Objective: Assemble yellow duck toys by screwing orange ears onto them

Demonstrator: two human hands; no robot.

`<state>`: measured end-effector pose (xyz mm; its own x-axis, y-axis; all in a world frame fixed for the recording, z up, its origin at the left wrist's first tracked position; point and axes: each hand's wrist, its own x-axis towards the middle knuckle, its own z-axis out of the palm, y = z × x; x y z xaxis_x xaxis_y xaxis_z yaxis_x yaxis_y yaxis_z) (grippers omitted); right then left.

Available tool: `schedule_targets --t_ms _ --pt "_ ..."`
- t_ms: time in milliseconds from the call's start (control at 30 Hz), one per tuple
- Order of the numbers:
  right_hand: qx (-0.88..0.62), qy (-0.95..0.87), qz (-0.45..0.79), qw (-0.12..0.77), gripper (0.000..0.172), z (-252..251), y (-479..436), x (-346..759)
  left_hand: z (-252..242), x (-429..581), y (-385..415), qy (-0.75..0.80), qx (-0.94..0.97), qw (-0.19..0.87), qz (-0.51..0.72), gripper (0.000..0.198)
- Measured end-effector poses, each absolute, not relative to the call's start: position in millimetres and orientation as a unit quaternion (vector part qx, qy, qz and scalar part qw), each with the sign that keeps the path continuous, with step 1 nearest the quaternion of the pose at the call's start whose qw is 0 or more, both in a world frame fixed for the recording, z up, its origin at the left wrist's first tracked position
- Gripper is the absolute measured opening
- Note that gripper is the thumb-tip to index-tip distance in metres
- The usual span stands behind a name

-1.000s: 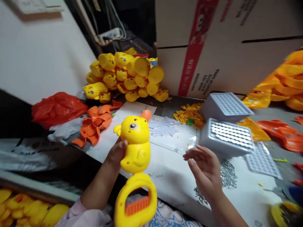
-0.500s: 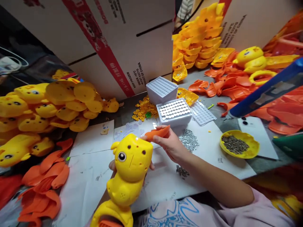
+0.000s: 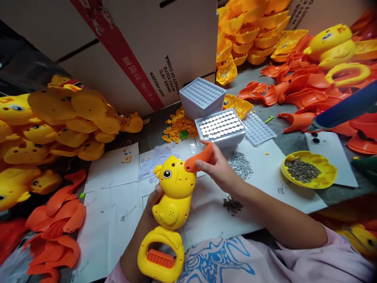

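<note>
Left hand (image 3: 153, 197) grips the yellow duck toy (image 3: 176, 192) upright over the counter (image 3: 290, 131). Right hand (image 3: 220, 173) pinches an orange beak (image 3: 198, 159) against the duck's face (seemingly mid-fitting; seating it likely needs an aligned press). Behind the duck, a grey tray (image 3: 221, 126) holds button cells; to the duck's right, a yellow dish (image 3: 331, 177) holds screws.

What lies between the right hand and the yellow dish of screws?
Head view: a loose heap of small screws lies on white paper beside the right hand; then bare paper to the yellow dish.
</note>
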<state>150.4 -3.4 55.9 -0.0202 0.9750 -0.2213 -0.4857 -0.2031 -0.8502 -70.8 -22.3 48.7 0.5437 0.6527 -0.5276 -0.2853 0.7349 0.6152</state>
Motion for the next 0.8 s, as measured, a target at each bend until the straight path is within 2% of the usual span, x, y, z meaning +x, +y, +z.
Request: schedule_targets --t_ms 133,233,333,467,667,800 --pt "-0.434 -0.300 0.662 0.533 0.076 58 0 156 64 -65 -22 0.386 0.231 0.851 0.271 0.084" --pt "-0.427 -0.292 0.686 0.511 0.077 62 2 160 71 -64 -22 0.381 0.239 0.849 0.278 0.089" --pt "-0.396 -0.294 0.714 0.497 0.081 63 2 161 69 -65 -23 0.391 0.231 0.853 0.259 0.082" --pt "-0.347 -0.337 0.699 0.526 0.065 57 5 157 58 -68 -19 0.413 0.206 0.846 0.266 0.071" --pt "-0.315 -0.348 0.684 0.559 0.066 49 4 152 50 -77 4 0.455 0.186 0.857 0.153 0.112" --pt "-0.313 -0.374 0.668 0.563 0.062 52 1 153 44 -86 10 0.427 0.199 0.877 0.096 0.139"
